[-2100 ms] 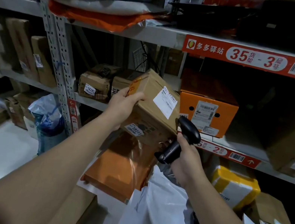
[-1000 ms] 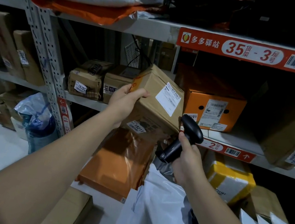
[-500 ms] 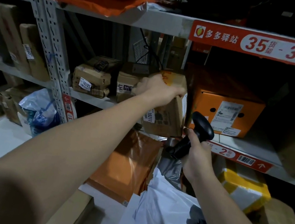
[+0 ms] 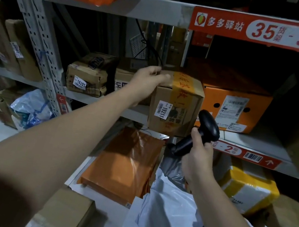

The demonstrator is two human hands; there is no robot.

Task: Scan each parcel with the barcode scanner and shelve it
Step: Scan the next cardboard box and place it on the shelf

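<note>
A brown cardboard parcel (image 4: 176, 106) with orange tape and a white "19211" label sits at the front edge of the middle shelf (image 4: 106, 103), between a smaller brown box and an orange box. My left hand (image 4: 148, 81) lies on its top left corner, fingers curled over the top edge. My right hand (image 4: 197, 154) grips the handle of the black barcode scanner (image 4: 204, 132), whose head is just right of the parcel, below the shelf front.
An orange box (image 4: 233, 106) stands right of the parcel; taped box "16205" (image 4: 86, 80) is to the left. Below lie an orange mailer (image 4: 125, 165), a yellow-taped parcel (image 4: 248, 193) and white poly bags (image 4: 170, 217). The upright post (image 4: 38, 33) stands left.
My left hand carried the parcel from in front of the scanner onto the middle shelf and turned it upright, label facing out. The scanner hand stayed almost in place.
</note>
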